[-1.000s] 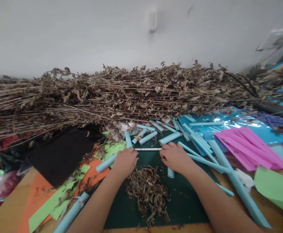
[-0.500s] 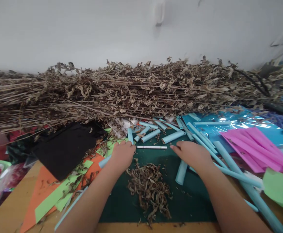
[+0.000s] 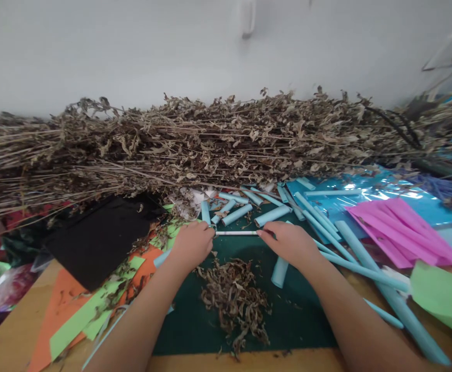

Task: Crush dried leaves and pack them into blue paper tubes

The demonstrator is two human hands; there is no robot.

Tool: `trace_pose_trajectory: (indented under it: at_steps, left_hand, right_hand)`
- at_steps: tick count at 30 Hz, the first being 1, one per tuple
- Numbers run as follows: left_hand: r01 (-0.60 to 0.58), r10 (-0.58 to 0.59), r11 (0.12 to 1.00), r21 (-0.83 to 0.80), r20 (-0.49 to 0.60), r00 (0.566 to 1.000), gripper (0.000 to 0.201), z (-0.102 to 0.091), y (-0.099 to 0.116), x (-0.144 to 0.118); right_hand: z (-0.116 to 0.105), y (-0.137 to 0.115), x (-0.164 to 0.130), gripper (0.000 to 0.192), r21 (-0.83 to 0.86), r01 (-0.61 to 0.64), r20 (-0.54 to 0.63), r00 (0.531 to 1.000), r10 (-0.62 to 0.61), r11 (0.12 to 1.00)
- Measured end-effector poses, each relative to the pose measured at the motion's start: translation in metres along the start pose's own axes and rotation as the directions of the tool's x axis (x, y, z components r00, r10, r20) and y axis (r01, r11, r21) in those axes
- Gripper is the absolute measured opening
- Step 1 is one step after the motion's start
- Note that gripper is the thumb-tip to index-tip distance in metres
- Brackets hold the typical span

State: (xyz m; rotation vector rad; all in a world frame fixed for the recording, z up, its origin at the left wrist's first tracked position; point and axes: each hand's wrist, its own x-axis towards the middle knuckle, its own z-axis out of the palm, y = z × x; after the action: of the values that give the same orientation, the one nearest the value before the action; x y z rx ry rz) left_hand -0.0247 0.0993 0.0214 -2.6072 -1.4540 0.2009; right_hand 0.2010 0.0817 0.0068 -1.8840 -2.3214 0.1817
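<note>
White stick: the thin white stick (image 3: 236, 233) lies between my two hands over the far part of the dark green sheet (image 3: 307, 320), just beyond the leaf pile (image 3: 235, 299).
Stick's long axis: left to right, nearly level across my view, so one end points at each hand.
Left hand: my left hand (image 3: 193, 244) is at the stick's left end, knuckles up and fingers curled; the back of the hand hides the tips, so I cannot tell whether they grip it.
Right hand: my right hand (image 3: 290, 242) meets the right end with thumb and forefinger, only slightly parted; pinch or mere touch, I cannot tell.
Nearer hand: neither clearly; each is right at its own end, the middle of the stick bare between them.
Blue tubes: one short blue tube (image 3: 279, 272) slants on the near side of my right fingers; another, the short far tube (image 3: 237, 214), lies just beyond the stick.
Far side: a long dry bundle (image 3: 210, 144) of leafy stems runs left to right.
</note>
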Motion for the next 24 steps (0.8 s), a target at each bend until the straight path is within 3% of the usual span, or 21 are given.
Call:
trace_pose_trajectory:
  at_steps: [4, 7, 11, 16, 24]
  left_hand:
    - [0.02, -0.02, 1.0, -0.01, -0.004, 1.0, 0.014, 0.005, -0.005, -0.006]
    - [0.043, -0.044, 0.999, -0.021, -0.028, 0.999, 0.013, 0.012, -0.007, -0.01]
    - [0.085, -0.088, 0.996, -0.036, -0.073, 0.993, 0.013, 0.016, -0.011, -0.01]
    - [0.105, -0.108, 0.994, -0.037, -0.102, 0.989, 0.02, 0.005, -0.019, 0.0]
    - [0.164, -0.16, 0.986, 0.032, -0.11, 0.981, 0.024, -0.008, -0.049, 0.021]
  right_hand:
    - [0.002, -0.005, -0.002, 0.027, 0.048, 0.122, 0.037, 0.992, -0.123, 0.991]
    - [0.006, -0.013, -0.005, 0.021, 0.096, 0.267, 0.079, 0.958, -0.275, 0.959]
    - [0.013, -0.027, -0.009, 0.031, 0.129, 0.375, 0.117, 0.914, -0.389, 0.918]
    - [0.02, -0.042, -0.014, 0.047, 0.126, 0.412, 0.113, 0.898, -0.426, 0.902]
    - [0.021, -0.043, -0.013, 0.034, 0.105, 0.413, 0.084, 0.903, -0.422, 0.905]
